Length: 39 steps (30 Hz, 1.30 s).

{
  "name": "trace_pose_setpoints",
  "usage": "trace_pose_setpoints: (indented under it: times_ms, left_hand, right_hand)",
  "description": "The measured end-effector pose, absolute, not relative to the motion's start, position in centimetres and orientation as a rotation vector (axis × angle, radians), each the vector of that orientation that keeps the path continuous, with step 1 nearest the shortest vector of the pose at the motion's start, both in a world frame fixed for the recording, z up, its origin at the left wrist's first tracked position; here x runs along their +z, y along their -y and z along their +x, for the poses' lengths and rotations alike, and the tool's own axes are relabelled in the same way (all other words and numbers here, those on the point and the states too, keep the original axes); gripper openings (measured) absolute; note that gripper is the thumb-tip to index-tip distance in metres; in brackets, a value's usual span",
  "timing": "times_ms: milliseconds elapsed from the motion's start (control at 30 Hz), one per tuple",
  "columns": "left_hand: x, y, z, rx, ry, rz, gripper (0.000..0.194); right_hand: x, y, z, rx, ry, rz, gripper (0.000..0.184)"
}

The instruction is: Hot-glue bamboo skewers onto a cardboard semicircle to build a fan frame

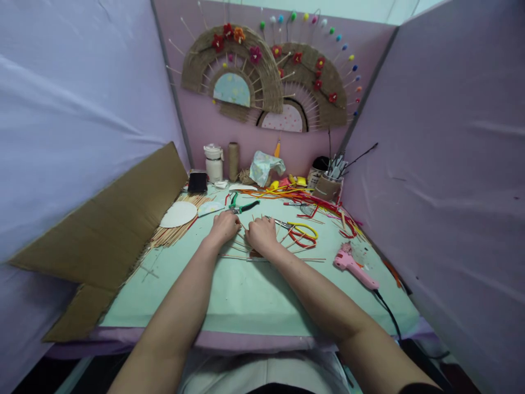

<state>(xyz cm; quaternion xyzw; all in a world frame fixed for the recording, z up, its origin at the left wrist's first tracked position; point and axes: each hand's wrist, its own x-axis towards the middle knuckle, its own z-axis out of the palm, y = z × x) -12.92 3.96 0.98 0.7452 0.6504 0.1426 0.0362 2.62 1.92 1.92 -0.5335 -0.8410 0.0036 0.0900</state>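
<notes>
On the mint-green table cover, a half-round frame of thin wooden sticks [241, 244] fans out under and around my hands. My right hand [261, 234] is closed over its middle, and stick ends poke out beyond the knuckles. Just to the left, my left hand [225, 225] has its fingers pinched together at the frame's upper left side; what lies between the fingertips is too small to make out. Scissors [305, 230] with yellow and red handles lie right of the right hand, partly under the sticks. Green-and-black pliers [245, 207] rest just beyond the left hand.
A pink glue gun [355, 266] with a black cord lies at right. Loose sticks [170, 235] and a white oval [179, 214] are at left beside leaning cardboard [106, 219]. Behind stand a white jar [214, 162], a twine spool [233, 161] and colourful pipe cleaners [287, 193].
</notes>
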Motion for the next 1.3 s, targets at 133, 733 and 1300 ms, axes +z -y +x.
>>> trace_pose_setpoints:
  times_ms: [133,733,1300]
  left_hand:
    - [1.5,-3.6,-12.8,0.416,-2.023,2.252,0.020]
    - [2.6,-3.1,-12.3,0.228,-2.043,2.216,0.021]
    - [3.1,-3.4,-13.9,0.391,-1.747,2.248,0.021]
  right_hand:
    - [1.5,-1.9,2.4,-0.020,2.546,-1.627,0.030]
    - [0.8,-2.3,2.6,-0.032,2.497,-1.675,0.031]
    - [4.2,-4.5,11.2,-0.053,2.061,-1.791,0.033]
